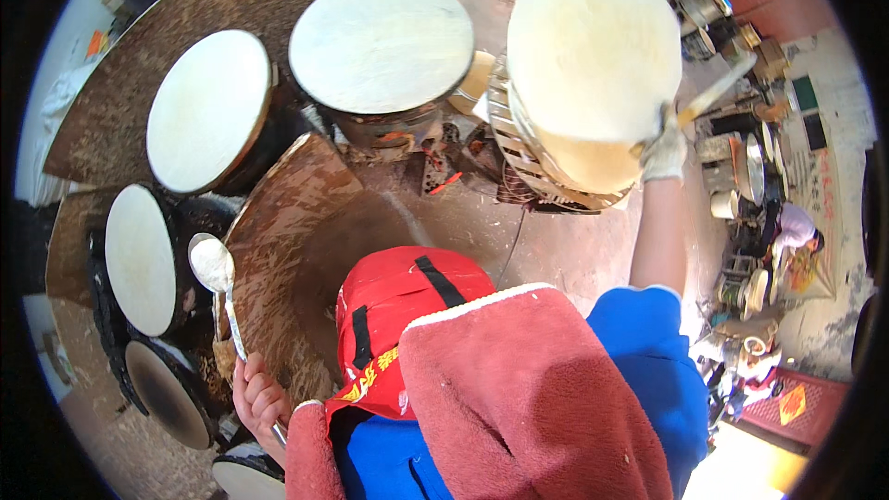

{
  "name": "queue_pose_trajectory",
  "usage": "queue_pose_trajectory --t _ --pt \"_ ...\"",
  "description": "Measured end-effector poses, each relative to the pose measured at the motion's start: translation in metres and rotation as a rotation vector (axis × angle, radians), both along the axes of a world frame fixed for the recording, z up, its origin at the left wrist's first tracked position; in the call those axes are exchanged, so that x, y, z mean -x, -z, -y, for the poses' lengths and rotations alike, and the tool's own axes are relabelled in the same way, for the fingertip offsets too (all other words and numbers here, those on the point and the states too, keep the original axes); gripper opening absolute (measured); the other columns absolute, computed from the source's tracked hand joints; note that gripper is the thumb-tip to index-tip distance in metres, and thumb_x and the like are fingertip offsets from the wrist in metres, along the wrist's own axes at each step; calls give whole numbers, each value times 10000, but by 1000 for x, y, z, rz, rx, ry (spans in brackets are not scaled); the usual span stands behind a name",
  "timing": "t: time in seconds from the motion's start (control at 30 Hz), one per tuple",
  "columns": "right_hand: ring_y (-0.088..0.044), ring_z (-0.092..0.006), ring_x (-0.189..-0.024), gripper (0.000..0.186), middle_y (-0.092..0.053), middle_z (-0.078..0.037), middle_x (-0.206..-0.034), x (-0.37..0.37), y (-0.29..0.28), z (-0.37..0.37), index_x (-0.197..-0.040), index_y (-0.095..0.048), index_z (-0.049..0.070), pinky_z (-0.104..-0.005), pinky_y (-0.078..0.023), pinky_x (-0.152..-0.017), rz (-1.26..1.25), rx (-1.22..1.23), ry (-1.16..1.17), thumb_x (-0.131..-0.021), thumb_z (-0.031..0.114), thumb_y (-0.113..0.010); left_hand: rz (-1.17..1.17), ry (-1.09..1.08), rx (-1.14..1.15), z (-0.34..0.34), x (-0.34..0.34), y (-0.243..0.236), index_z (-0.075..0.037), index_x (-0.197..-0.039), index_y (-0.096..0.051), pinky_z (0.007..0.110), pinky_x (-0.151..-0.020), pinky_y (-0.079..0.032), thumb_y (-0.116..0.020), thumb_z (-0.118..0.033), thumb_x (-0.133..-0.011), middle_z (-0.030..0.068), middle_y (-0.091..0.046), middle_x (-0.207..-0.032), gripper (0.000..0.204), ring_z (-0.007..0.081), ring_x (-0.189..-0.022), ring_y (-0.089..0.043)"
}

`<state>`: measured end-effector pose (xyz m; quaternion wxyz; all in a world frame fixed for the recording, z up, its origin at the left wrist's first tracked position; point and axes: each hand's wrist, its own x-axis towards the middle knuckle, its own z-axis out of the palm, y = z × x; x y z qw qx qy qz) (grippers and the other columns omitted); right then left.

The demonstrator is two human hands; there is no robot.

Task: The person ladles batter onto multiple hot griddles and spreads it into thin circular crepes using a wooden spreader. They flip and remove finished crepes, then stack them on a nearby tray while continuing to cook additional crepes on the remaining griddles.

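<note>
My left hand (261,400) is closed round the handle of a metal ladle (212,266), whose bowl is filled with something white and thick. The ladle is held up beside a round griddle (141,259) coated in a pale layer. At the upper right, my right hand (664,150), in a whitish glove, is at the edge of a pile of large round pale sheets (593,46). From that hand a pale, flat stick-like tool (718,90) sticks out to the upper right. The fingers are partly hidden, and whether they also touch the sheets is unclear. The pile rests on a slatted rack (520,143).
More pale-coated round griddles (381,44) stand in an arc from top to left; a dark bare griddle (169,394) is lower left. A curved brown panel (287,213) rises beside the ladle. Shelves of pots (741,167) and another person (795,227) are far right.
</note>
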<state>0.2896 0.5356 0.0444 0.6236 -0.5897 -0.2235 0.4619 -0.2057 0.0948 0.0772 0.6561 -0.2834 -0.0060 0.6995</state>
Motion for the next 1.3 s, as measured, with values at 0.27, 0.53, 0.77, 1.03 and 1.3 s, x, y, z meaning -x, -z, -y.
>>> queue_pose_trajectory --t 0.27,0.53,0.77,1.03,1.3 --pt "-550 -180 -581 231 -589 -83 -889 -62 134 60 -1047 -474 16 -325 -425 -447 -236 80 430 -868 150 -534 12 62 119 -48 -28 -11 -110 -748 -305 220 -308 -238 -305 -328 -975 -42 -256 -491 315 55 -338 -248" --pt "-527 -284 -1060 454 -511 -106 -1210 -51 127 53 -1245 -413 52 -416 -467 -839 -28 297 180 -893 331 -477 -15 -29 55 -23 -33 2 -108 -797 -282 213 -314 -231 -255 -309 -983 -38 -265 -516 275 52 -355 -252" --pt "-531 -187 -566 421 -600 -32 -662 98 108 1 -879 -640 17 -272 -440 -560 1174 199 -285 -911 395 -457 -60 -390 95 86 -34 46 -122 -791 -324 205 -307 -229 -272 -309 -977 -45 -281 -479 269 50 -331 -248" --pt "-456 -73 -656 217 -527 1 -783 485 97 304 -1058 -512 24 -228 -416 -589 580 -406 -2268 -861 107 -547 -489 -863 481 221 -141 91 -156 -714 -361 205 -291 -178 -339 -522 -919 -80 -205 -447 420 35 -320 -199" --pt "-596 -397 -758 227 -605 -235 -775 308 74 669 -1042 -495 44 -471 -468 -645 899 -1668 -3371 -873 195 -483 172 -1325 1124 283 -486 157 -160 -650 -321 239 -299 -167 -428 -395 -928 -64 -227 -464 380 58 -336 -189"
